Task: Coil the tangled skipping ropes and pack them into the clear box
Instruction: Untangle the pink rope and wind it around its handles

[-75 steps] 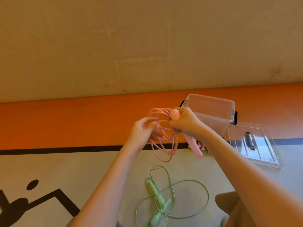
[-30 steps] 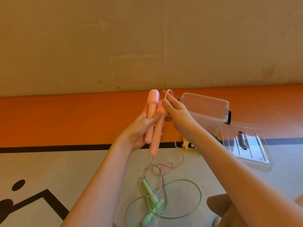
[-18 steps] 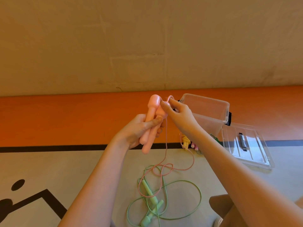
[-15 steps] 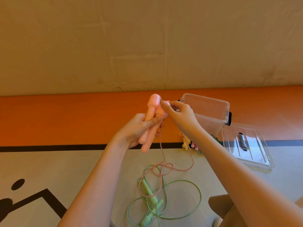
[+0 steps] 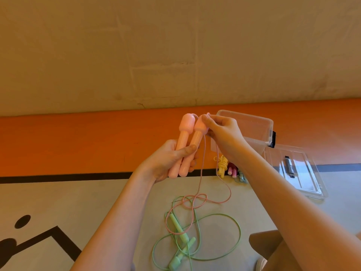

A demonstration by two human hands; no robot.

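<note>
Left hand [image 5: 166,163] grips two pink handles [image 5: 185,145] (side by side); right hand [image 5: 222,133] pinches their cord [image 5: 201,180].

Left hand [image 5: 168,161] curled in a grip, right hand [image 5: 224,133] fingers [image 5: 207,119] pinching.

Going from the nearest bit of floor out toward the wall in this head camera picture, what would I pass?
Green skipping rope on the floor → loose pink cord → small bundle of yellow rope → clear box → orange band → beige wall.
</note>
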